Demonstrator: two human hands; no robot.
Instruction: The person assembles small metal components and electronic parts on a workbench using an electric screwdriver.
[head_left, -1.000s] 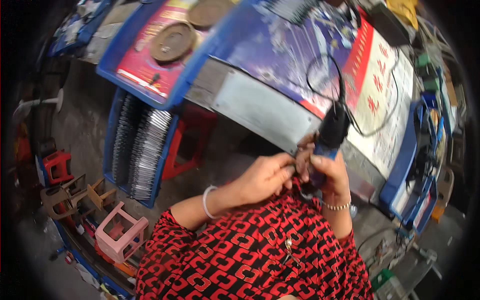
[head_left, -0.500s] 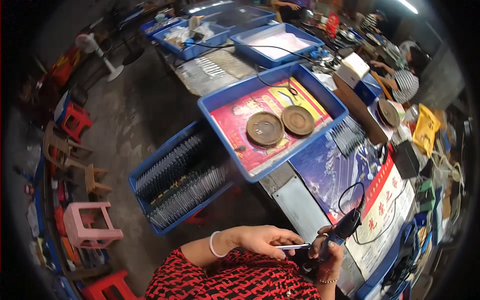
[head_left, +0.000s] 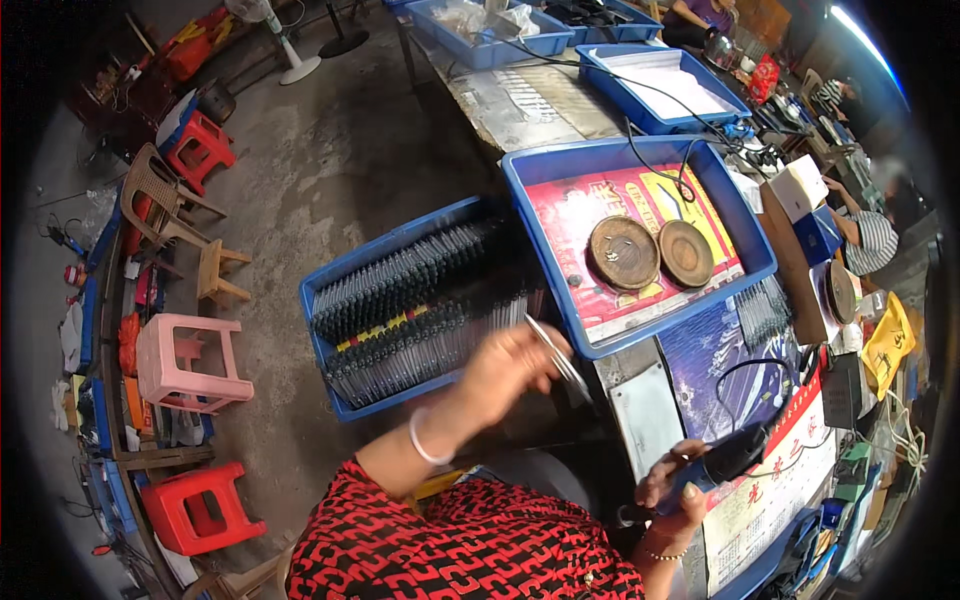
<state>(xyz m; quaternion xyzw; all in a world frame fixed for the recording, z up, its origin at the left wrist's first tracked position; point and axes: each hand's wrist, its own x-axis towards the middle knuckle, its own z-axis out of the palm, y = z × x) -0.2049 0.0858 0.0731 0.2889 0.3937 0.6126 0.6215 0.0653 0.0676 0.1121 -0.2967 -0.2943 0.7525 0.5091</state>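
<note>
My left hand (head_left: 505,372) is raised beside the floor-level tray of parts, somewhat blurred by motion. Its fingers close on a slim silvery metal piece (head_left: 562,362) with a dark lower end; its exact kind is not clear. In my right hand (head_left: 676,490), at the table's near edge, is a corded power screwdriver (head_left: 735,455) with a blue and black body. Left of the table, a blue tray (head_left: 345,408) holds rows of many slim metal pieces with dark ends.
On the table, another blue tray (head_left: 640,345) carries two round wooden discs (head_left: 625,252) on a red and yellow sheet. More slim pieces (head_left: 765,312) lie beside it. Farther back stands a blue tray with white contents (head_left: 665,85). Stools, including a pink one (head_left: 190,365), stand left.
My left hand has moved away from the right hand, up and left toward the tray of parts, carrying the slim metal piece. My right hand still holds the screwdriver. The view has shifted.
</note>
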